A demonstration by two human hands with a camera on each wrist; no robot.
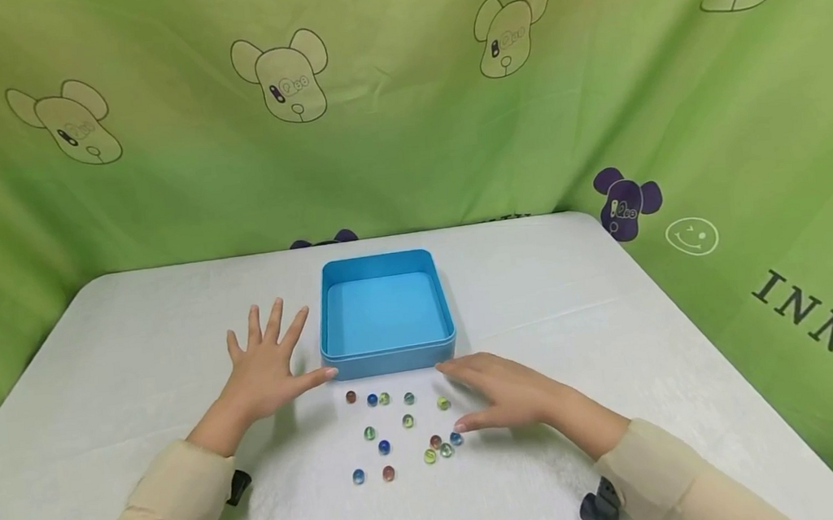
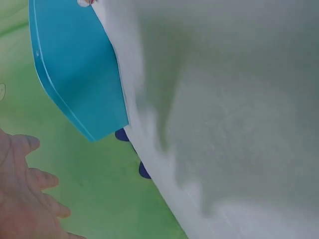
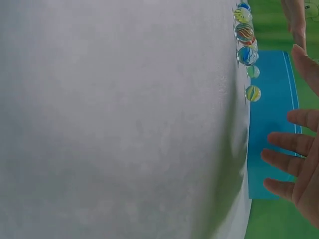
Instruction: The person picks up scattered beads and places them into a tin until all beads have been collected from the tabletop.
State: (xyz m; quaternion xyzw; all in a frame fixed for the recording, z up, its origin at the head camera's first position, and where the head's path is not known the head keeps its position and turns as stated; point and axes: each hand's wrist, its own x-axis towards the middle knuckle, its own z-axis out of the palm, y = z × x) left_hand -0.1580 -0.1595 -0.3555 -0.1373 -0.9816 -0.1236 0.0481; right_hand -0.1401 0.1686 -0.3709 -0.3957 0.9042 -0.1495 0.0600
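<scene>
Several glass marbles lie scattered on the white table in front of a square blue box. The box is open at the top, with a bare floor inside. My left hand hovers beside the box's left side, fingers spread and thumb pointing at its front left corner. Over the right part of the marbles is my right hand, fingers extended and holding nothing; its thumb overlaps a blue marble in the head view. The right wrist view shows the right hand's fingers straight and apart, above the table beside the box.
The white table runs back to a green curtain printed with cartoon heads. More of the curtain hangs along the right side. Black straps with small devices sit at both wrists.
</scene>
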